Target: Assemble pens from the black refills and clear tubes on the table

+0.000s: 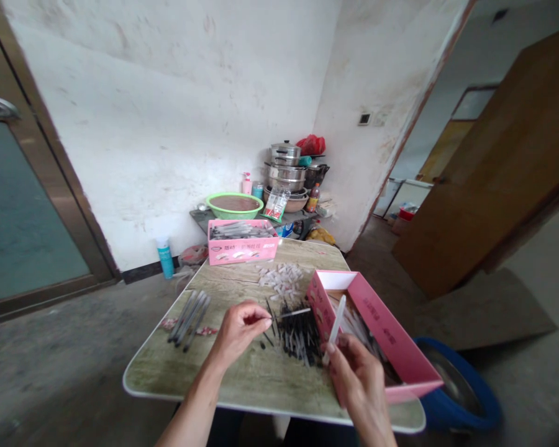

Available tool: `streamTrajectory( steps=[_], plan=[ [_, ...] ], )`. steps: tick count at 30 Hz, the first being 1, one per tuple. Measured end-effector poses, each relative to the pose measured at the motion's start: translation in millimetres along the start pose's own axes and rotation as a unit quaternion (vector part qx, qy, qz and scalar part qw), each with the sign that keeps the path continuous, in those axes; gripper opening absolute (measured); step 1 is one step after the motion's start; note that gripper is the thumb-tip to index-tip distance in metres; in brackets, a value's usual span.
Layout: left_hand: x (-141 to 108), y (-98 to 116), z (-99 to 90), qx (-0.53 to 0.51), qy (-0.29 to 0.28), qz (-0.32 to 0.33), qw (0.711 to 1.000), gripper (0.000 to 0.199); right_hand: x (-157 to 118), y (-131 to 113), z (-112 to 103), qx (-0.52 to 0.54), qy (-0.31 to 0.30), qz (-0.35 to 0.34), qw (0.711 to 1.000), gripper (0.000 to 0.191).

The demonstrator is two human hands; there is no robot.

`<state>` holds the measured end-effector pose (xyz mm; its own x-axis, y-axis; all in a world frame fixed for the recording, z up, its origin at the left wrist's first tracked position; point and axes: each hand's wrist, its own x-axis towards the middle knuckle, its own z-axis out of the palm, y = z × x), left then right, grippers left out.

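My left hand (242, 328) pinches the dark end of a thin pen refill (295, 313), whose pale tube points right. In my right hand (359, 375) is a translucent white pen barrel (338, 320), tilted upward and apart from the refill. Between the hands lies a heap of black-and-clear refills (300, 341). Beyond it are small whitish plastic pieces (282, 279), perhaps pen parts. Several grey pens with dark ends (189, 318) lie side by side at the left. A pink box (394, 323) beside my right hand contains more translucent barrels (358, 324).
Another pink box (242, 253), full of pens, stands at the far edge of the wood-patterned table (163, 366). Behind are a green basin (235, 214) and stacked pots (286, 174). A blue tub (487, 403) sits on the floor at right, a spray can (166, 259) at left.
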<state>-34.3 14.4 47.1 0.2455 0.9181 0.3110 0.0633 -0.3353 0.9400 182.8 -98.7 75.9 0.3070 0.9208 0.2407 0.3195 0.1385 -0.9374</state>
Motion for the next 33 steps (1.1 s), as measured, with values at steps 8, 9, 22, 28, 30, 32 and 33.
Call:
streamTrajectory(
  steps=[8, 9, 22, 28, 30, 32, 33],
  plan=[
    [-15, 19, 2.0, -0.008, -0.089, -0.019, 0.996, 0.011, -6, -6, 17, -0.101, -0.084, -0.103, 0.986, 0.013],
    [-15, 17, 3.4, -0.044, -0.085, -0.042, 0.994, 0.013, -9, -5, 19, -0.088, -0.099, -0.087, 0.987, 0.013],
    [-29, 22, 35.1, -0.208, -0.081, -0.119, 0.967, 0.027, -14, 7, 33, 0.226, -0.038, 0.104, 0.968, 0.021],
    [-39, 23, 47.0, -0.225, -0.173, -0.181, 0.942, 0.028, 7, 1, 34, 0.363, 0.031, 0.121, 0.923, 0.018],
    [-41, 24, 49.5, -0.224, -0.186, -0.194, 0.937, 0.028, 9, 0, 36, 0.388, 0.046, 0.126, 0.912, 0.019],
    [-41, 26, 50.1, -0.218, -0.196, -0.196, 0.936, 0.027, 9, 0, 38, 0.401, 0.047, 0.130, 0.906, 0.019],
    [-41, 26, 49.9, -0.216, -0.199, -0.194, 0.936, 0.026, 9, 1, 39, 0.405, 0.044, 0.132, 0.904, 0.019]
  ],
)
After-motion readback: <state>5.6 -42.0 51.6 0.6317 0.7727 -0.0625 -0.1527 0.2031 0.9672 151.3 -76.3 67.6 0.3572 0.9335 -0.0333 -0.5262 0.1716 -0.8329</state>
